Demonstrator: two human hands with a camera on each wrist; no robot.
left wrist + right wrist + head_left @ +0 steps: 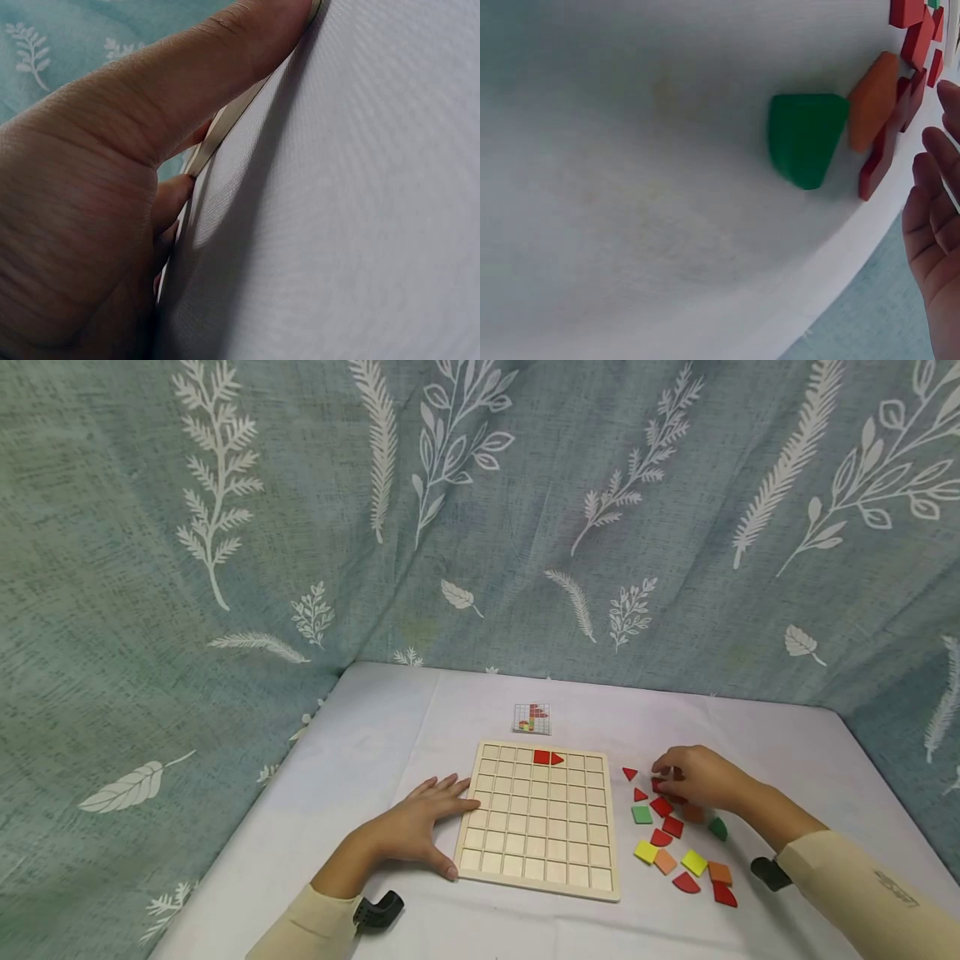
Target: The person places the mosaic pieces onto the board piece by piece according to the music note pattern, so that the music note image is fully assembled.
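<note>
A pale wooden grid board (536, 827) lies on the table, with a red square (542, 757) and a red triangle (557, 759) side by side in its top row. My left hand (420, 822) rests at the board's left side, fingers spread, touching its edge; the left wrist view shows the thumb (217, 52) along that edge. Over the loose pieces, my right hand (701, 777) reaches down with bent fingers beside a red piece (657, 785). In the right wrist view the fingers (937, 176) are loosely bent, apart from the red pieces; the thumb is hidden there.
A small pattern card (532, 718) lies behind the board. Right of the board are scattered pieces, among them a green square (642, 814), a yellow square (694, 862), an orange square (719, 872) and a green rounded piece (808, 139). A patterned curtain (480, 527) hangs behind.
</note>
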